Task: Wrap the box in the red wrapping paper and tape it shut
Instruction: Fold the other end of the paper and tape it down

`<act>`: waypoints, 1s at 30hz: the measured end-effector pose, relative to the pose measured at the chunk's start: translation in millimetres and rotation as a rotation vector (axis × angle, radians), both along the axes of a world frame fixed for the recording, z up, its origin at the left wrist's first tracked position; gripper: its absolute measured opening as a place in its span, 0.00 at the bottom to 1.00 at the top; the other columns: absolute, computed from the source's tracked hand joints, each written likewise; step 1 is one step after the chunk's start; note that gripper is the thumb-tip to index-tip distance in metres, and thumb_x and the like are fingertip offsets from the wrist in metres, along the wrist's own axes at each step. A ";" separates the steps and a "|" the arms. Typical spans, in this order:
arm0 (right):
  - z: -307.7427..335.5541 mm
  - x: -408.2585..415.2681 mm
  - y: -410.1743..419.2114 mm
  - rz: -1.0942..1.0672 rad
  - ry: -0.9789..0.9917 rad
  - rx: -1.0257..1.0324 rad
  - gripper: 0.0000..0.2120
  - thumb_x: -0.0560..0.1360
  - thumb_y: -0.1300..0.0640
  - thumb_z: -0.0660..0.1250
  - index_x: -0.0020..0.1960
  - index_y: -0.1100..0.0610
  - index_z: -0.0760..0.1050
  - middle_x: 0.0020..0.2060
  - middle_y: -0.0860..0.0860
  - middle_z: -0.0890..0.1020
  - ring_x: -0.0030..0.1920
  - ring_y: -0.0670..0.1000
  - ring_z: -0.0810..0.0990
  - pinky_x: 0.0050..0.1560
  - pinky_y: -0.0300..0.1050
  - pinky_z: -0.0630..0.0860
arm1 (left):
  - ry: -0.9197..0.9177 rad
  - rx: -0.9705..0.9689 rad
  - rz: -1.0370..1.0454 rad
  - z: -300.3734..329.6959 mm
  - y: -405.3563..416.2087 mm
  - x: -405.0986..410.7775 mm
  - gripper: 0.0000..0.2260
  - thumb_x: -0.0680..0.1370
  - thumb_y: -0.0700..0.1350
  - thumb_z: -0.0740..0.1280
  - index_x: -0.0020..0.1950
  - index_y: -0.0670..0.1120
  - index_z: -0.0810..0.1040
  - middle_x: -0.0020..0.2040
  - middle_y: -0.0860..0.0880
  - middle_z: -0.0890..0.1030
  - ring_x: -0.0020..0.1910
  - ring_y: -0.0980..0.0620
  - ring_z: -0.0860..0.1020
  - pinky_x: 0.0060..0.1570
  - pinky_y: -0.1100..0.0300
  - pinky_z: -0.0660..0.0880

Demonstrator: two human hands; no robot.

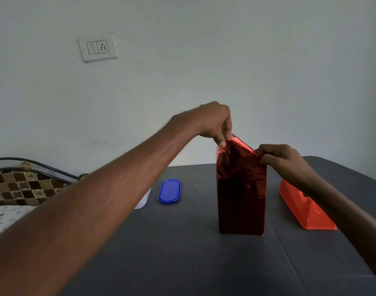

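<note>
A tall box covered in shiny red wrapping paper (241,193) stands upright on the dark grey table (182,253). Its sides are wrapped; the paper at the top end sticks up loose. My left hand (212,122) reaches over from the left and pinches the paper's top left corner between thumb and fingers. My right hand (279,160) grips the paper's top right edge with closed fingers. The box itself is hidden under the paper.
An orange tape dispenser (306,212) lies right of the box, partly behind my right forearm. A blue oval lid (169,190) rests left of the box, with a white container (143,199) beside it. A bed with a checked cover (18,186) stands at the far left.
</note>
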State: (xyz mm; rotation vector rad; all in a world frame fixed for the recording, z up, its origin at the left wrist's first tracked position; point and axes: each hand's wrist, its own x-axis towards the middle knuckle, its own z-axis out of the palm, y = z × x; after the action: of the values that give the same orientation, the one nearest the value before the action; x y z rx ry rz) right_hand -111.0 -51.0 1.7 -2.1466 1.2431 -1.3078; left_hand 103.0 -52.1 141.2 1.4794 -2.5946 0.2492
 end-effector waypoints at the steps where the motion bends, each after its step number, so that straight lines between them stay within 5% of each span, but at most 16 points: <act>1: -0.5 0.4 1.0 0.011 -0.028 -0.007 0.10 0.74 0.57 0.61 0.39 0.62 0.75 0.34 0.61 0.75 0.36 0.62 0.69 0.42 0.48 0.63 | 0.045 0.002 -0.011 4.3 1.6 2.7 0.05 0.71 0.46 0.78 0.41 0.51 0.84 0.48 0.53 0.83 0.49 0.56 0.79 0.40 0.65 0.69; 5: -2.2 4.6 2.6 0.015 -0.099 -0.017 0.13 0.72 0.53 0.58 0.37 0.59 0.76 0.36 0.59 0.79 0.41 0.61 0.75 0.45 0.50 0.66 | 0.217 -0.009 0.043 15.7 -3.9 7.1 0.11 0.76 0.54 0.72 0.51 0.47 0.85 0.46 0.53 0.84 0.41 0.60 0.79 0.41 0.63 0.73; 10: -4.7 8.6 3.2 0.024 -0.129 -0.030 0.17 0.69 0.46 0.59 0.36 0.61 0.73 0.37 0.65 0.74 0.38 0.57 0.70 0.43 0.49 0.62 | 0.235 0.234 0.197 -5.3 -29.6 -13.7 0.25 0.72 0.60 0.74 0.55 0.41 0.79 0.47 0.43 0.84 0.35 0.48 0.86 0.42 0.53 0.84; 13: -5.6 9.3 3.5 0.016 -0.158 -0.024 0.15 0.70 0.50 0.59 0.35 0.60 0.74 0.35 0.60 0.76 0.37 0.53 0.72 0.42 0.47 0.63 | 0.157 0.197 0.244 -15.1 -40.7 -25.1 0.16 0.73 0.46 0.76 0.54 0.39 0.79 0.45 0.42 0.84 0.32 0.49 0.85 0.43 0.50 0.84; 15: -4.8 10.3 5.3 0.018 -0.182 -0.011 0.13 0.71 0.52 0.58 0.32 0.53 0.76 0.31 0.48 0.78 0.36 0.44 0.74 0.40 0.42 0.67 | 0.130 0.150 0.258 -14.1 -46.5 -26.9 0.12 0.71 0.37 0.75 0.53 0.39 0.81 0.40 0.42 0.86 0.33 0.49 0.85 0.45 0.50 0.84; 18: -6.9 8.5 4.8 0.005 -0.228 -0.001 0.13 0.72 0.51 0.59 0.34 0.50 0.80 0.39 0.46 0.84 0.46 0.45 0.81 0.51 0.42 0.72 | 0.115 0.057 0.286 -8.3 -51.0 -23.6 0.11 0.68 0.32 0.75 0.49 0.40 0.82 0.37 0.44 0.85 0.32 0.50 0.85 0.45 0.52 0.84; 23: -9.5 9.9 2.9 -0.012 -0.249 0.008 0.13 0.72 0.51 0.60 0.39 0.50 0.83 0.42 0.47 0.86 0.46 0.41 0.81 0.47 0.41 0.72 | 0.165 -0.083 0.292 -2.7 -47.0 -18.2 0.05 0.71 0.42 0.74 0.41 0.43 0.79 0.35 0.47 0.83 0.31 0.49 0.84 0.42 0.57 0.83; 26: -10.0 12.0 4.5 -0.006 -0.249 -0.008 0.13 0.77 0.55 0.61 0.41 0.50 0.84 0.44 0.47 0.86 0.47 0.43 0.82 0.47 0.38 0.73 | 0.096 -0.113 0.285 -12.0 -48.0 -24.0 0.15 0.69 0.53 0.76 0.36 0.45 0.74 0.31 0.51 0.78 0.29 0.51 0.82 0.38 0.62 0.77; 30: -10.1 11.5 6.2 -0.020 -0.231 -0.024 0.16 0.80 0.61 0.62 0.39 0.47 0.82 0.40 0.41 0.85 0.44 0.39 0.80 0.42 0.33 0.71 | 0.035 -0.151 0.298 -24.0 -56.7 -27.8 0.09 0.69 0.43 0.78 0.40 0.45 0.78 0.38 0.49 0.82 0.35 0.52 0.84 0.43 0.58 0.80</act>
State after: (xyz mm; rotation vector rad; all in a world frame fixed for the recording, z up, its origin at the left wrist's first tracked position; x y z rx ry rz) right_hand -99.5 -44.9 -8.4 -1.9371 1.1626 -1.5358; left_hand 75.3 -108.8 117.1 1.7899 -2.2645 0.4363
